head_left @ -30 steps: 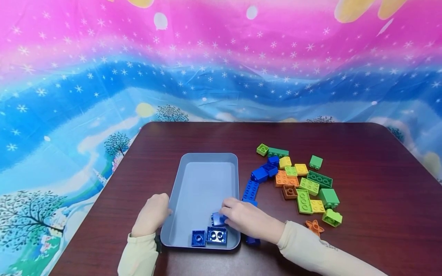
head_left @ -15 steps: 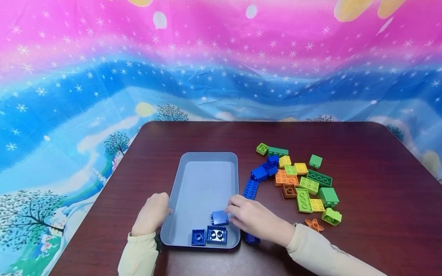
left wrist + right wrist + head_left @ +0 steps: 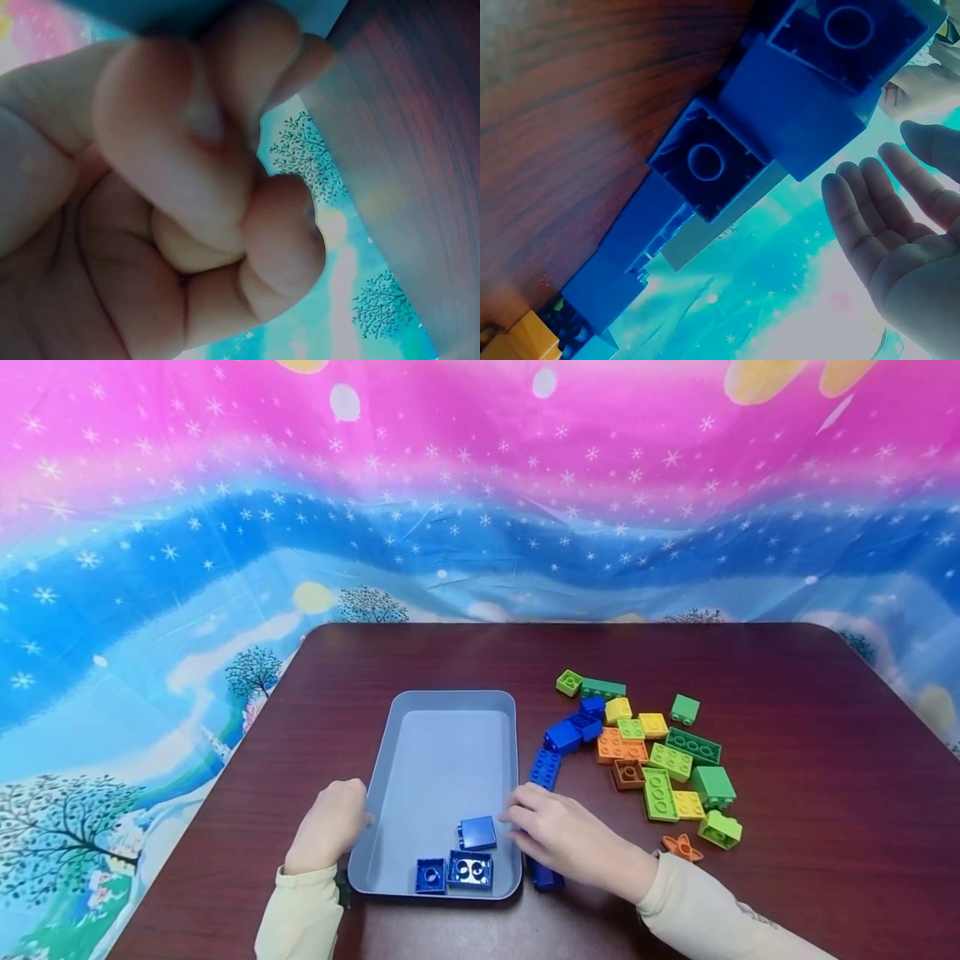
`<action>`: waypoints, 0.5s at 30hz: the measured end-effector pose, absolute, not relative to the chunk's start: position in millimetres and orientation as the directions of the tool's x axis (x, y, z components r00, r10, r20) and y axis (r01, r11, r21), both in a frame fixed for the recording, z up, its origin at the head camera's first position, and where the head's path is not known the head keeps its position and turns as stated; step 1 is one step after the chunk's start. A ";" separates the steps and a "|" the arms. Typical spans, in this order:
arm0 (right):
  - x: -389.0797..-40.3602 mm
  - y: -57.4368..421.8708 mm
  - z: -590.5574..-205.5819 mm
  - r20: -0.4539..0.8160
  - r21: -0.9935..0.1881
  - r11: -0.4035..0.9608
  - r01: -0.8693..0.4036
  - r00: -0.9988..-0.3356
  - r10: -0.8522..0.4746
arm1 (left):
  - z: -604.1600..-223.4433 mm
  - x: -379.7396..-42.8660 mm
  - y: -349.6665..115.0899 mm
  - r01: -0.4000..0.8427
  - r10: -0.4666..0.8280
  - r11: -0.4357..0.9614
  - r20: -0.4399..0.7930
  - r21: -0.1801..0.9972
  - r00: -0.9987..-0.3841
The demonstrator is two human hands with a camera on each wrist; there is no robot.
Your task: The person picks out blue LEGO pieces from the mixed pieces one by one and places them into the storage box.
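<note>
My left hand (image 3: 330, 827) is at the left rim of a grey-blue tray (image 3: 450, 697), fingers curled and thumb over the edge. In the left wrist view the curled fingers (image 3: 281, 232) sit below the tray's dark underside, and the thumb and forefinger grip its edge. Inside the tray, near its front right corner, lie a blue brick (image 3: 477, 833) on its side and two hollow-side-up blue bricks, one wider (image 3: 471, 870) and one square (image 3: 431, 877). My right hand (image 3: 562, 831), fingers relaxed and holding nothing, hovers by the tray's right rim over a line of blue bricks (image 3: 545, 770).
Right of the blue line lies a loose spread of green (image 3: 715, 787), lime (image 3: 660, 795), yellow (image 3: 688, 805), orange (image 3: 621, 746) and brown (image 3: 628, 774) bricks. An orange star-shaped piece (image 3: 681, 848) is nearest the front. A patterned cloth (image 3: 480, 543) hangs behind the dark wooden table (image 3: 817, 735).
My right hand has let go of the blue brick in the tray and drawn back to the right, past the rim. The left hand and tray have stayed in place.
</note>
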State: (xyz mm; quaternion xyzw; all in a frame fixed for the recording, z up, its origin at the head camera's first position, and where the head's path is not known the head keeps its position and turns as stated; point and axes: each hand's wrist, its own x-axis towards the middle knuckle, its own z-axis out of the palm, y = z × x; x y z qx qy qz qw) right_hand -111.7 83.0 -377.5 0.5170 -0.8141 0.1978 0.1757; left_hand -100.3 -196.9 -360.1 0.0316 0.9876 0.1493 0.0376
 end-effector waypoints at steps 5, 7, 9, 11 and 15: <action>-110.2 86.3 -378.3 0.508 -0.142 0.380 -0.914 -0.396 -0.765 | -359.8 -100.2 -197.0 0.054 0.076 0.954 -0.066 0.295 -0.995; -109.8 87.9 -378.9 0.511 -0.145 0.382 -0.913 -0.400 -0.761 | -359.8 -100.3 -197.0 0.053 0.077 0.954 -0.067 0.295 -0.995; -109.4 89.4 -379.6 0.515 -0.148 0.381 -0.912 -0.400 -0.758 | -359.6 -100.3 -197.0 0.050 0.074 0.953 -0.071 0.298 -0.995; -109.0 91.1 -380.2 0.517 -0.152 0.380 -0.912 -0.401 -0.756 | -359.5 -100.3 -197.0 0.045 0.071 0.953 -0.075 0.301 -0.995; -108.0 94.8 -380.8 0.509 -0.164 0.385 -0.908 -0.413 -0.755 | -359.3 -100.2 -197.1 0.041 0.068 0.952 -0.078 0.303 -0.995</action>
